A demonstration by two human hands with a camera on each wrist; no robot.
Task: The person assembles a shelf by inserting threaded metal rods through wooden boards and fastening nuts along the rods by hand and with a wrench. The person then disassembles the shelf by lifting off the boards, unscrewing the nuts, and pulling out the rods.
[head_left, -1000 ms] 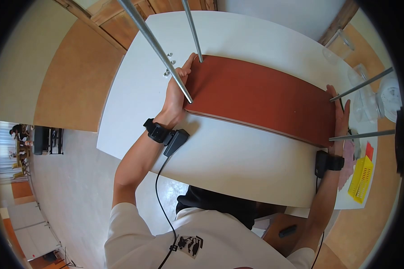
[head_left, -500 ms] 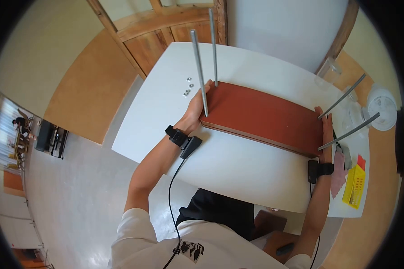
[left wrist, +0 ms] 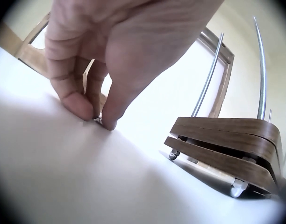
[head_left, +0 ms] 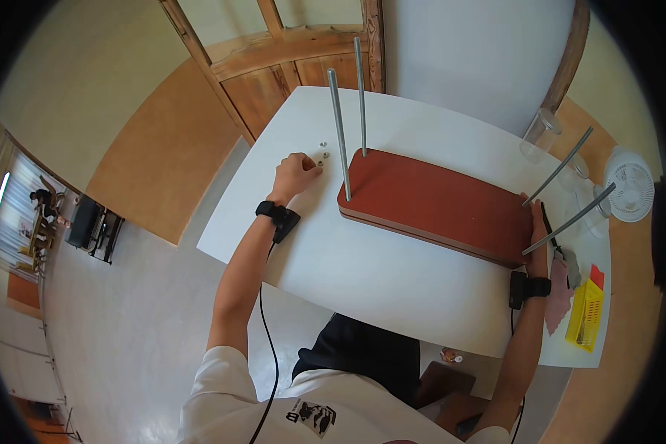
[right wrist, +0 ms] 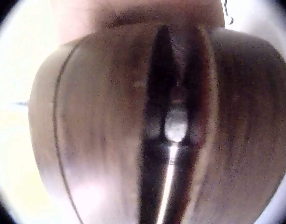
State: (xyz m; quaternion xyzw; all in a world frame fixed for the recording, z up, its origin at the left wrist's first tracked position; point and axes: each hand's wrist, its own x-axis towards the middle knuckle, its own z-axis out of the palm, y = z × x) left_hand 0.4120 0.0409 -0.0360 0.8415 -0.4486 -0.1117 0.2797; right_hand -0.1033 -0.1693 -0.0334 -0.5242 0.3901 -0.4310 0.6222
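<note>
At the left of the white table [head_left: 414,288], my left hand [head_left: 296,176] pinches a small metal nut [left wrist: 98,120] between thumb and fingertips, down at the tabletop. More small nuts [head_left: 323,144] lie just beyond those fingers. A stack of reddish-brown boards [head_left: 436,203] with rounded corners stands to the right of it, metal rods [head_left: 338,133] rising from its corners. In the left wrist view, nuts [left wrist: 238,187] sit under the lowest board, with a gap between boards. My right hand [head_left: 539,233] lies along the stack's right end, fingers straight, partly hidden by a rod.
Clear jars [head_left: 542,137] and a white round fan-like device [head_left: 630,185] stand at the right. A yellow basket [head_left: 586,314] and a pink cloth [head_left: 559,296] lie near the table's right edge. A cable [head_left: 268,325] hangs from the left wrist.
The board stack has come down lower and farther from the head camera. My left hand has let go of its left end and moved left to a nut. The right hand stays at the right end.
</note>
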